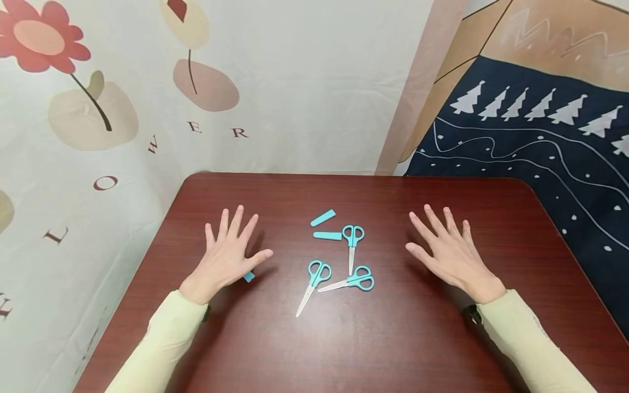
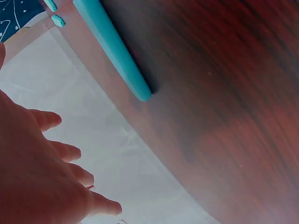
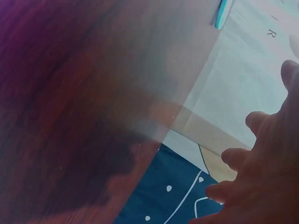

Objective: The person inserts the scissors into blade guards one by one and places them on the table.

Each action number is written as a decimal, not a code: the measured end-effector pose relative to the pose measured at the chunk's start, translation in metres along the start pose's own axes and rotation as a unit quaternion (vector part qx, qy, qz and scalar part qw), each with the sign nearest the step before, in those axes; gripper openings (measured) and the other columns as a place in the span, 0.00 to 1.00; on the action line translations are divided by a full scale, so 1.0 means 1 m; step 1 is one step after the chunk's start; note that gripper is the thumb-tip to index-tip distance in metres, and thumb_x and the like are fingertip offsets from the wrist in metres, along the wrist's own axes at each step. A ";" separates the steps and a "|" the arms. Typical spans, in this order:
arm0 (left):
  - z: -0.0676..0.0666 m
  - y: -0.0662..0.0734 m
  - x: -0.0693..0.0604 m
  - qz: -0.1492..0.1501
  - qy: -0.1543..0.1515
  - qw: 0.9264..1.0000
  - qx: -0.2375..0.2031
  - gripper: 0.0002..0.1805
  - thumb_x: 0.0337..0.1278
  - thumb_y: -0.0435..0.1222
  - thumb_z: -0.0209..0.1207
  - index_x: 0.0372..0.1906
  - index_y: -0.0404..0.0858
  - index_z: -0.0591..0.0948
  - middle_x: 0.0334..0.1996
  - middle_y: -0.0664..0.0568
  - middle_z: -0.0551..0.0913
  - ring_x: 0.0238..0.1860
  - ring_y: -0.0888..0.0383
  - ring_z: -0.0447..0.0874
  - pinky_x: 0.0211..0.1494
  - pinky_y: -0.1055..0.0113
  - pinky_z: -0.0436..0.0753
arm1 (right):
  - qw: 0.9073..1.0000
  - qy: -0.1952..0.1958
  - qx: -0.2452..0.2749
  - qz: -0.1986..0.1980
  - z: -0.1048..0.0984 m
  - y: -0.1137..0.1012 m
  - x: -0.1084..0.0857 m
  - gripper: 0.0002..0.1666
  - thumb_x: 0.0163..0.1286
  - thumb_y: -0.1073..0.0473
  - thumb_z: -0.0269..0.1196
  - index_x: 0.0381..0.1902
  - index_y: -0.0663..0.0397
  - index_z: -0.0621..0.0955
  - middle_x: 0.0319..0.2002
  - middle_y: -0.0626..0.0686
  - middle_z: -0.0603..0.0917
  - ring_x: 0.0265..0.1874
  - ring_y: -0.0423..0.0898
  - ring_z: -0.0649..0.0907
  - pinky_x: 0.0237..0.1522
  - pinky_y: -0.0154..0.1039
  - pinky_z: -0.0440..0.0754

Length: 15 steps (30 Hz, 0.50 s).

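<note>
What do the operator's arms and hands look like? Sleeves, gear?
Left hand and right hand: no gloves. Left sleeve and right sleeve: long, pale yellow-green. Dark wrist gear peeks out at each cuff, mostly hidden. No cables visible.

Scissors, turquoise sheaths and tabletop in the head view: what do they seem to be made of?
Blades: probably steel, judging by the thin, pale silvery look.
Handles: likely plastic; smooth, even turquoise loops.
Sheaths: likely plastic too, smooth and uniformly coloured.
Tabletop: wood or wood-look laminate, can't tell; red-brown grain with a soft sheen.
</note>
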State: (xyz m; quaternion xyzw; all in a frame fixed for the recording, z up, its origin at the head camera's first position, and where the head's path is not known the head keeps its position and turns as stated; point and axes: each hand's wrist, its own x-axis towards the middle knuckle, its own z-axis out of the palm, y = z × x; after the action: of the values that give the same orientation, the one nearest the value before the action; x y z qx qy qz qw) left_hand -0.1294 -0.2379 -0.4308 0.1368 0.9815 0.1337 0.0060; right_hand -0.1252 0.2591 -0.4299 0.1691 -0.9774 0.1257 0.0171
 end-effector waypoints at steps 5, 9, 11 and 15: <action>-0.002 -0.005 -0.003 0.009 -0.001 1.000 -0.005 0.53 0.65 0.68 0.55 0.83 0.40 0.57 0.83 0.37 0.41 0.81 0.31 0.29 0.70 0.22 0.34 | 1.000 0.001 -0.001 -0.006 0.001 -0.004 -0.001 0.44 0.78 0.30 0.50 0.84 0.36 0.55 0.83 0.58 0.49 0.80 0.70 0.44 0.67 0.82 0.44; -0.004 -0.009 -0.007 0.012 -0.017 1.000 -0.018 0.52 0.66 0.68 0.55 0.83 0.41 0.56 0.84 0.39 0.40 0.81 0.32 0.27 0.71 0.22 0.33 | 1.000 0.001 0.001 -0.012 0.001 -0.008 -0.002 0.44 0.78 0.30 0.50 0.84 0.36 0.55 0.83 0.57 0.48 0.80 0.70 0.43 0.67 0.81 0.44; -0.006 -0.012 -0.009 0.010 -0.027 0.999 -0.031 0.51 0.67 0.67 0.54 0.83 0.42 0.56 0.84 0.40 0.39 0.81 0.33 0.25 0.71 0.23 0.32 | 1.000 0.002 0.001 -0.015 0.001 -0.010 -0.002 0.44 0.78 0.30 0.50 0.84 0.37 0.55 0.83 0.57 0.49 0.80 0.70 0.44 0.67 0.82 0.44; -0.009 -0.018 -0.013 0.014 -0.035 0.998 -0.045 0.49 0.69 0.65 0.55 0.83 0.42 0.56 0.84 0.40 0.40 0.81 0.33 0.26 0.71 0.22 0.34 | 1.000 0.002 0.000 -0.022 0.002 -0.015 -0.004 0.44 0.78 0.30 0.51 0.84 0.37 0.56 0.83 0.57 0.49 0.80 0.70 0.45 0.67 0.81 0.45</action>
State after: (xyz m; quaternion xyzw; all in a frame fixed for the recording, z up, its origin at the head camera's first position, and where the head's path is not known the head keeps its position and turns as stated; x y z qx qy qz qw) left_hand -0.1220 -0.2603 -0.4272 0.1543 0.9717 0.1731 0.0446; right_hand -0.1166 0.2464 -0.4282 0.1907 -0.9733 0.1258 0.0222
